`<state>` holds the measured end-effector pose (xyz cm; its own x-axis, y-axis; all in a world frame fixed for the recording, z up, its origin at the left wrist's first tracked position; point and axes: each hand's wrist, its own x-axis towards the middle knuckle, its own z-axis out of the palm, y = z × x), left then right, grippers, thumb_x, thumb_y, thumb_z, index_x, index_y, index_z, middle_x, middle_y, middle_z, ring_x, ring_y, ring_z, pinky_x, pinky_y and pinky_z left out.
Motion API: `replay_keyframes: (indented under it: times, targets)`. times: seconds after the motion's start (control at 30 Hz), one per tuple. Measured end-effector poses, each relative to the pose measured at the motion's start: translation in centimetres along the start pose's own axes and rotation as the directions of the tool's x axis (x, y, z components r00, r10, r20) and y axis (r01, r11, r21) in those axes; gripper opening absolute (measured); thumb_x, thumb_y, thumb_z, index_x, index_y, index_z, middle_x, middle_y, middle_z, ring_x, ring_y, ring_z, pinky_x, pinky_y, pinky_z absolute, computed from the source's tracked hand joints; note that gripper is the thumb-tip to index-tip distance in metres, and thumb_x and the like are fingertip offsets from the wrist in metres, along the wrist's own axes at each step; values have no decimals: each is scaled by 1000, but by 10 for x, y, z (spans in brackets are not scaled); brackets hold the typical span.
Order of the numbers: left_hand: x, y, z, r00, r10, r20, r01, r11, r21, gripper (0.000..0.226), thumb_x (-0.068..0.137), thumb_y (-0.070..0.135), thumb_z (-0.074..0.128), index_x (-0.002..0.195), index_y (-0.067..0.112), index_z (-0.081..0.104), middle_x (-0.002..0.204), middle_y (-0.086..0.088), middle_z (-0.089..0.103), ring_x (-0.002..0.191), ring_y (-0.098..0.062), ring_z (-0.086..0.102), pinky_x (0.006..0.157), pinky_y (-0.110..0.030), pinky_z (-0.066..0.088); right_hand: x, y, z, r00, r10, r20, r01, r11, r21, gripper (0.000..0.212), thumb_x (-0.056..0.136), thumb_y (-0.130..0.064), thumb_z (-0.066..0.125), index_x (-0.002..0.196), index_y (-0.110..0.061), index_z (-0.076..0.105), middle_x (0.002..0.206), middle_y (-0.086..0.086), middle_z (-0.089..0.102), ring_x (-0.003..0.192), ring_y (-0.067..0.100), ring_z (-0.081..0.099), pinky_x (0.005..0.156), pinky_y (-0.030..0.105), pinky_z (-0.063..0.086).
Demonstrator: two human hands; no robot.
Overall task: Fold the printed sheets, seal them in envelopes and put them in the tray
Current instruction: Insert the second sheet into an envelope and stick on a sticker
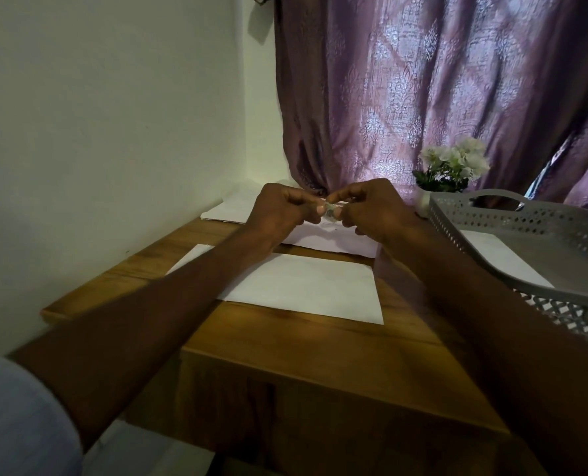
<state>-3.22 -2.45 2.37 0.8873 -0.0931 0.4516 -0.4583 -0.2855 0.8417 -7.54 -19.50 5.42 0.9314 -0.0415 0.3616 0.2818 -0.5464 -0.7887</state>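
Note:
My left hand (282,209) and my right hand (371,209) meet above the back of the wooden table (303,355), both pinching one small pale object (330,209), too small to identify. Below them a white envelope (299,286) lies flat in the middle of the table. A second white sheet (323,240) lies just behind it, partly hidden by my hands. More white paper (227,209) sits at the back left near the wall. The grey perforated tray (539,249) stands at the right, with a white envelope (502,255) lying in it.
A small pot of white flowers (452,170) stands behind the tray, in front of a purple curtain (440,91). A pale wall (114,132) closes off the left side. The table's front edge runs close to my body.

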Motion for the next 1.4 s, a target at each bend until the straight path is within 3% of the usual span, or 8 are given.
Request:
replay_keyframes:
  times: [0.13,0.3,0.43,0.63,0.83,1.07,1.27,1.4]
  targets:
    - [0,2,-2,999,11,-47,-10,1000,15,28,83,6,84,111,9,78,96,-8,77,91,-24,73,96,-34,55,2,1,2,998,17,55,-8,987,-159,31,94,-1,65,122,-11,74,116,13,69,74,12,55,74,30,56]
    - [1,1,-1,991,130,-4,-129,985,112,18,89,20,80,105,12,80,89,0,76,77,-14,70,85,-29,59,-1,-5,-4,968,249,29,-250,951,181,18,95,-7,67,111,-7,75,100,8,71,79,15,63,71,31,59]
    - [0,4,2,966,230,119,-256,922,290,12,92,23,77,102,16,81,92,6,74,80,-3,64,80,-12,47,-6,-2,-12,973,230,-22,-219,951,217,16,86,-7,77,102,-5,75,98,11,76,77,24,77,66,30,57]
    - [-4,-4,5,935,266,235,-345,832,434,15,100,18,67,111,16,77,99,-3,74,85,-18,63,78,-14,45,-15,-10,-21,968,250,4,-247,953,179,15,82,-7,82,96,-6,78,90,11,79,72,27,78,57,27,55]
    - [-12,-4,6,891,353,285,-447,791,418,14,97,18,64,102,21,77,86,2,74,77,-16,66,73,-30,55,-43,-15,-35,939,320,123,-331,939,89,19,71,-12,91,86,-7,79,81,8,76,71,18,66,54,23,52]
    - [-36,28,8,867,342,363,-497,657,567,19,95,29,64,107,23,77,94,4,77,77,-9,63,78,-29,57,-94,-11,-47,919,342,197,-361,930,71,21,75,-14,89,90,-6,77,63,2,70,58,16,60,43,22,46]
    - [-87,43,-3,852,235,468,-489,677,550,29,91,49,65,112,31,74,111,10,72,99,-10,61,86,-31,52,-111,-14,-54,940,261,222,-264,964,-16,18,72,-11,90,87,-8,82,82,11,78,76,21,68,78,41,59]
    - [-105,30,-7,872,165,461,-408,763,501,39,83,58,65,113,34,71,119,11,65,109,-11,58,90,-32,50,-120,-20,-49,918,310,246,-313,949,-26,9,74,-9,88,77,-8,80,66,10,72,53,15,59,47,23,48]
